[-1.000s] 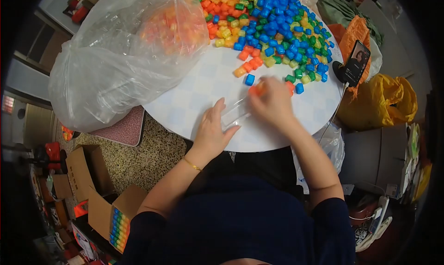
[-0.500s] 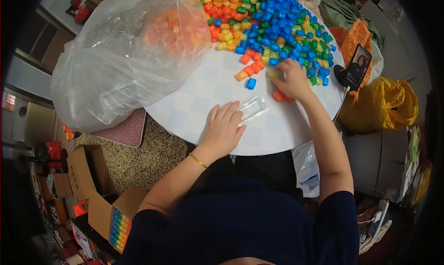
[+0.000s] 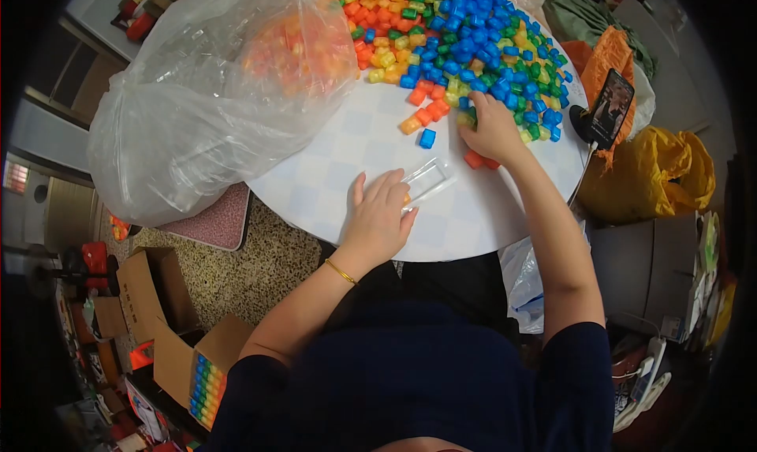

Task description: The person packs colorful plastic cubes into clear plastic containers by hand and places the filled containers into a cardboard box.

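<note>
Pale round table (image 3: 473,219) under colourful cubes (image 3: 473,38), clear tray (image 3: 430,180), bulging plastic bag (image 3: 177,132).

Glossy plastic cubes (image 3: 475,35); smooth, shiny plastic tray (image 3: 430,180)

Lit phone (image 3: 613,110) at upper right, yellow bag (image 3: 643,185) at middle right, flat pink panel (image 3: 213,222) left of centre.

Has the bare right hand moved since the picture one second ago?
Yes: judged against the lone shiny blue cube on the white round table, the bare right hand has moved rightward and up the picture, to the multicoloured cube pile.
</note>
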A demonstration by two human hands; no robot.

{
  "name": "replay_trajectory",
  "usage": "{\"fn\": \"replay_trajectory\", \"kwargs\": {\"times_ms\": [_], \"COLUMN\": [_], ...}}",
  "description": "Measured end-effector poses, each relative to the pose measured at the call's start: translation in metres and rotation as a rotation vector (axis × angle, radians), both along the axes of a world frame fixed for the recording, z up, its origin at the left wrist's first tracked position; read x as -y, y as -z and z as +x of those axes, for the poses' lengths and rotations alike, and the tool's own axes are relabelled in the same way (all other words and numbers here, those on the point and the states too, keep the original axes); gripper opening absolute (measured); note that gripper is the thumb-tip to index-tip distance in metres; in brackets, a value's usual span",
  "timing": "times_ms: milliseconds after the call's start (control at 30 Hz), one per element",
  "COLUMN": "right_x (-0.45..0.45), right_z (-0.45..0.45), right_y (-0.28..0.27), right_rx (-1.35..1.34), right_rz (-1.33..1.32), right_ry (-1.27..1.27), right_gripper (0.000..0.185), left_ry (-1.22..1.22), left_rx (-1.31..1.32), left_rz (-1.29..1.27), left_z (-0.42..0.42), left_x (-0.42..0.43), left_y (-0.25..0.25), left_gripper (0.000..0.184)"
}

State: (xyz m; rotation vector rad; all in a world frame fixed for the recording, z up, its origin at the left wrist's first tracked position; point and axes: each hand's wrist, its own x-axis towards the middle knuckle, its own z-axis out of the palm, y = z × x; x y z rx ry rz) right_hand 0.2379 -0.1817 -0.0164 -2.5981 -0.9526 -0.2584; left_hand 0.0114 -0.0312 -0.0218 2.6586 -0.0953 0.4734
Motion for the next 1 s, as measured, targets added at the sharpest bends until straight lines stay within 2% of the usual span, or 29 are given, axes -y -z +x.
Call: {"fn": "replay_trajectory", "kwargs": {"times_ms": [33,100,167,233,267,300,367,433,500,533,600,667,767,833,967,1000], "right_x": [-0.002,-0.009,-0.019,-0.020,-0.021,-0.023,-0.029,-0.040,-0.047,-0.043,-0.029,-0.026,-0.020,-0.023,-0.031,-0.041], "right_z": [-0.009,-0.038,-0.086,-0.114,-0.112,-0.102,-0.075,-0.063,-0.053,-0.055,-0.078,-0.106,-0.114,-0.114,-0.104,-0.093], "right_y": [-0.006,-0.016,-0.003,-0.004,-0.007,-0.009,-0.012,-0.011,-0.001,-0.004,-0.006,0.008,0.004,0.002,0.013,0.010], "right_rx": [0.004,-0.193,-0.136,0.092,0.094,0.093,-0.111,-0.091,-0.058,-0.052,0.067,0.061,-0.017,0.079,0.020,0.008], "right_rz": [0.003,0.265,0.397,0.223,0.308,0.310,0.465,0.368,0.111,0.111,0.366,0.353,0.227,0.045,0.026,0.097], "right_ry": [0.003,0.083,0.016,-0.244,-0.311,-0.313,-0.073,-0.051,-0.089,-0.097,-0.200,-0.268,-0.365,-0.330,-0.416,-0.390], "right_gripper": [0.050,0.049,0.049,0.050,0.046,0.046,0.039,0.033,0.029,0.029,0.024,0.025,0.034,0.043,0.050,0.051], "left_ry": [-0.018,-0.050,-0.118,-0.126,-0.133,-0.135,-0.163,-0.115,-0.077,-0.058,-0.048,-0.037,-0.059,-0.056,-0.089,-0.082], "left_rx": [-0.008,-0.015,0.004,-0.028,-0.062,-0.062,-0.056,-0.071,-0.080,-0.089,-0.110,-0.100,-0.057,-0.066,-0.128,-0.123], "left_rz": [-0.001,-0.005,-0.067,-0.043,-0.020,-0.019,0.124,0.213,0.301,0.291,0.278,0.275,0.162,0.217,0.306,0.312], "left_z": [0.000,0.001,0.000,0.000,0.000,0.001,0.002,0.010,0.012,0.011,0.006,0.002,0.002,-0.002,-0.012,-0.016], "left_x": [0.000,0.000,0.000,0.000,0.001,0.002,0.007,0.012,0.010,0.006,-0.001,-0.005,-0.004,-0.004,-0.021,-0.031], "left_y": [0.001,0.002,0.004,0.001,-0.001,-0.005,-0.013,-0.010,-0.008,-0.006,-0.001,0.004,0.002,-0.002,-0.005,-0.005], "left_gripper": [0.038,0.042,0.054,0.059,0.065,0.065,0.061,0.059,0.057,0.054,0.052,0.054,0.054,0.054,0.053,0.053]}}
